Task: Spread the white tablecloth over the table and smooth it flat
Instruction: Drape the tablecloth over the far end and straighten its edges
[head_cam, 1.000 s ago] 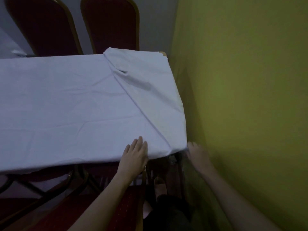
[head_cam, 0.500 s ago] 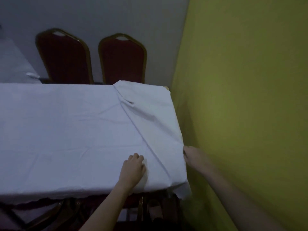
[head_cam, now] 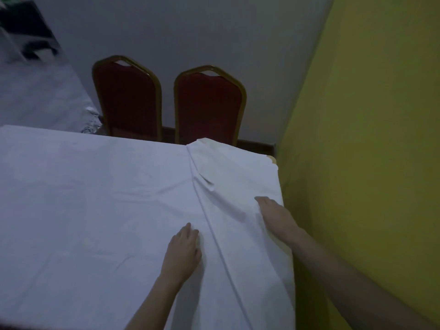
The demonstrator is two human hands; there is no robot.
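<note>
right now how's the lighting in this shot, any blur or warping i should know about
Head view: dim and bluish, so the white tablecloth reads grey-lilac; no glare; soft shadows sit in the diagonal fold by the right hand and beside the left hand; the dark patterned thing at top left is smeared with blur; the wide lens tilts the yellow wall and leans the two red gold-framed chairs.

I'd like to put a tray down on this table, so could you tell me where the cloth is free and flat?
The wide stretch of tablecloth left of the left hand, up to the far edge by the two red chairs, is bare and fairly flat. The right end by the yellow wall is crowded: a folded flap, and the right hand.
</note>
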